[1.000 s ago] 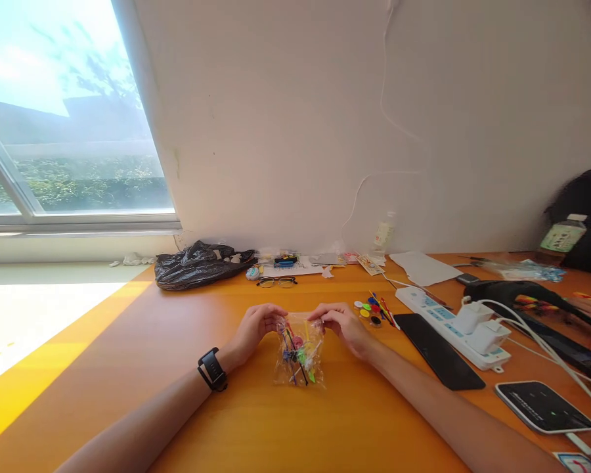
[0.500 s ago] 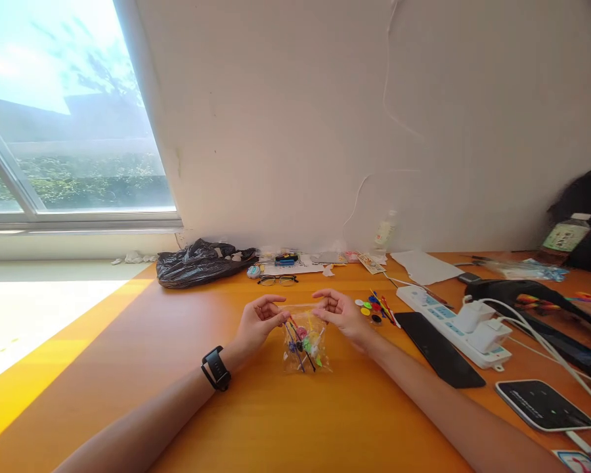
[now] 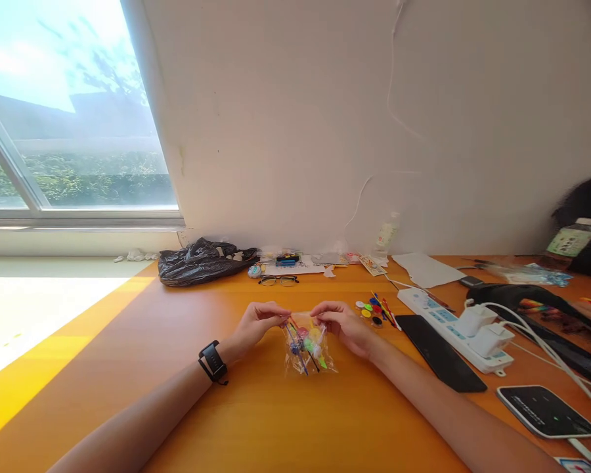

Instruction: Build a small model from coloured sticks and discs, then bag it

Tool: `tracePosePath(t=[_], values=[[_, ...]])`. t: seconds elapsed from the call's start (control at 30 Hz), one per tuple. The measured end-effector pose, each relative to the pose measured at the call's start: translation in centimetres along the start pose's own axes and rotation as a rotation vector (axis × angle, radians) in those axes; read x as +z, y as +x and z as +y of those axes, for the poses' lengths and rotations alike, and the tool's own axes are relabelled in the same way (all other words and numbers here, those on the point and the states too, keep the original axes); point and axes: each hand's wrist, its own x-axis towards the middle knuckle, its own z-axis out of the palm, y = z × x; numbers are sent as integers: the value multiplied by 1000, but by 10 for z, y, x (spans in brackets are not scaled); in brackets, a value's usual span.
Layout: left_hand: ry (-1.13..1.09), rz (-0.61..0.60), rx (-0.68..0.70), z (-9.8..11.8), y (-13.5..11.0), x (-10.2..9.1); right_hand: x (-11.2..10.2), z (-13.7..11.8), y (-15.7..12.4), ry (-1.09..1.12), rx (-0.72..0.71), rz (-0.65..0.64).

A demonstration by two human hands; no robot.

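Both hands pinch the top edge of a small clear plastic bag [image 3: 308,347] that hangs just above the orange table [image 3: 285,420]. The bag holds coloured sticks and small round pieces. My left hand [image 3: 256,323], with a black watch on its wrist, grips the bag's left corner. At the right corner my right hand [image 3: 342,323] is closed on the bag. A loose pile of coloured discs and sticks [image 3: 374,309] lies just right of my right hand.
A white power strip [image 3: 456,328] with chargers, a black phone [image 3: 440,351] and a second phone [image 3: 546,410] lie to the right. A black plastic bag [image 3: 201,261], glasses [image 3: 278,280] and papers sit by the wall. A bottle [image 3: 569,242] stands far right.
The hands spread the bag's mouth and lifted it slightly half a second ago; now they have come together again and pinch its top edge lower over the table.
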Motion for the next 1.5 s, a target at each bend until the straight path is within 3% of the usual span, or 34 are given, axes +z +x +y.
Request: tracePosePath(t=[0.17,0.4,0.47,0.6,0.97,1.33,1.5], values=[[-45,-3,-22,4,-2,1,-3,5,2,-24,-67,14],[2,81,-83,-6,-4,3,5,8,-1,-368,-213,-57],[-3,44,-108,-7,-4,5,7,10,-1,-403,-223,-76],[11,-87,-141,-4,-3,5,6,15,2,-391,-224,-37],[-18,-12,-129,-3,-4,7,11,13,1,-305,-183,-2],[-31,14,-78,2,-9,10,14,3,-3,-60,-20,73],[12,14,-91,7,-9,9,13,9,-2,-139,-91,88]])
